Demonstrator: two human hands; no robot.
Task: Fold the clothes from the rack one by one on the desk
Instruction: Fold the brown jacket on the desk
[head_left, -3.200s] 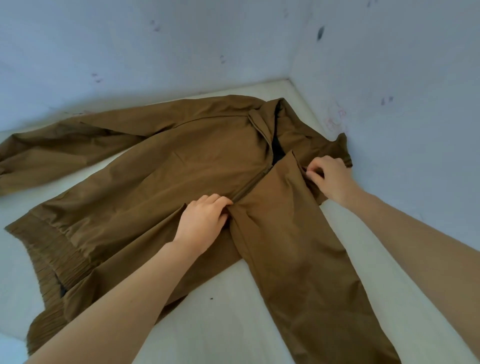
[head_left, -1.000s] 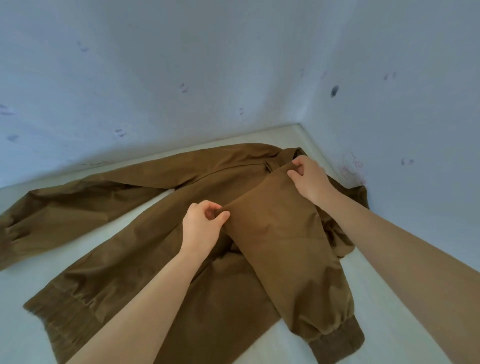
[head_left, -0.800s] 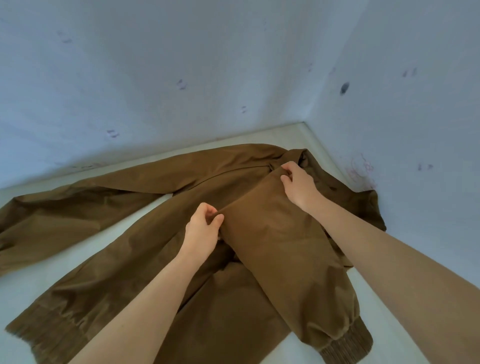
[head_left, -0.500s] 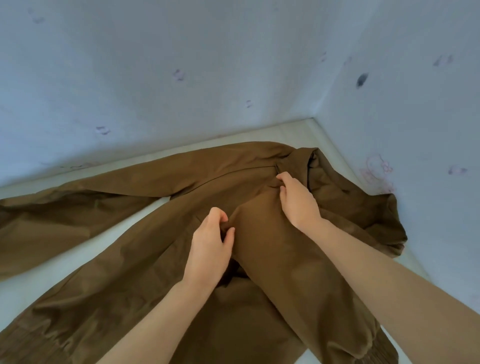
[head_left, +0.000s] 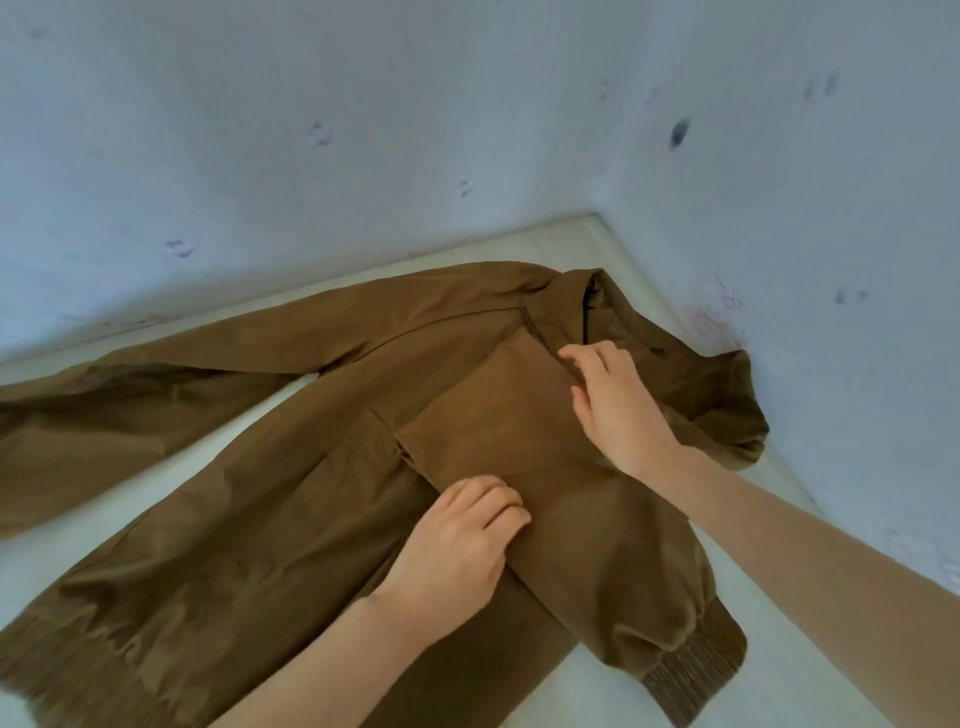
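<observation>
I am working on the brown jacket, spread across the counter toward its far right corner. My left hand is pressing the folded-in sleeve flat, fingers curled and gripping nothing. My right hand, open, is smoothing near the collar. The walls are crowding the hood.

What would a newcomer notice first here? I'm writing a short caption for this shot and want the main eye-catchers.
First, the brown jacket spread across the white desk, which sits in a corner between pale walls. Next, one sleeve folded over the jacket's front, its ribbed cuff at lower right. The left hand presses on that sleeve mid-frame, and the right hand rests near the collar.
</observation>
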